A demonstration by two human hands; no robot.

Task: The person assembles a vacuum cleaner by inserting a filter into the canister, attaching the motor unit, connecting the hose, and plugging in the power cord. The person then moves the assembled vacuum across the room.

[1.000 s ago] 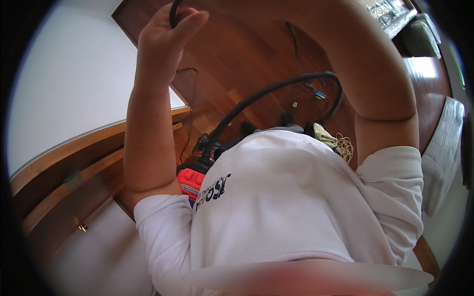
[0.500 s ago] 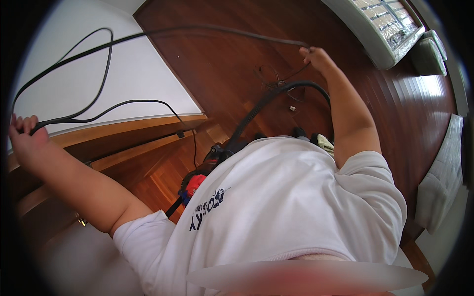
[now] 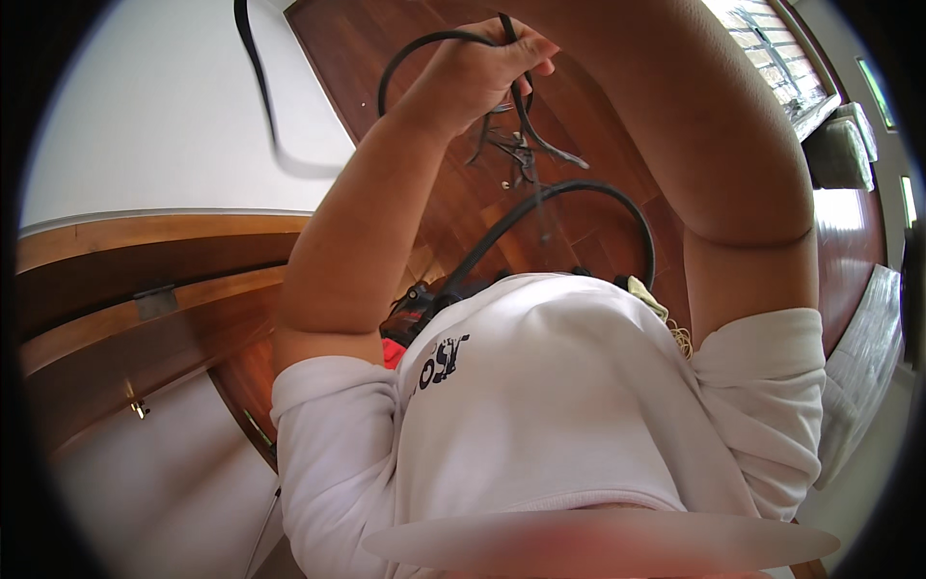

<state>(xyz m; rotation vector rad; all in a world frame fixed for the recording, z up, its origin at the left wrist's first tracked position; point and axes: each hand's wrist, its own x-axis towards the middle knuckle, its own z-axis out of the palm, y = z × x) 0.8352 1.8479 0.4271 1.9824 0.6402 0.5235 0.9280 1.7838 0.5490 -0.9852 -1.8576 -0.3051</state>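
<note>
My left hand (image 3: 487, 77) is raised at the top centre, its fingers closed around a black cable (image 3: 397, 66) that loops beside the wrist and dangles below the fingers. My right forearm (image 3: 666, 96) reaches up past the top edge, so the right hand is out of sight. Another black cable length (image 3: 253, 68), blurred at its lower end, hangs in front of the white wall. Below my hands a thick black hose (image 3: 559, 191) arches over the floor. Its left end runs to a black and red machine (image 3: 410, 311), partly hidden by my shirt.
Thin tangled cords (image 3: 516, 150) show over the reddish wooden floor (image 3: 328, 39). A wooden ledge (image 3: 154, 236) runs along the white wall (image 3: 164, 125) at left. Plastic-wrapped pieces (image 3: 863, 376) stand at right. A cream cloth (image 3: 646, 297) sits beside my shirt.
My left hand has swung from the far left to the top centre with the cable. My right arm has moved up and inward, its hand leaving the picture. The wide cable span has become smaller loops.
</note>
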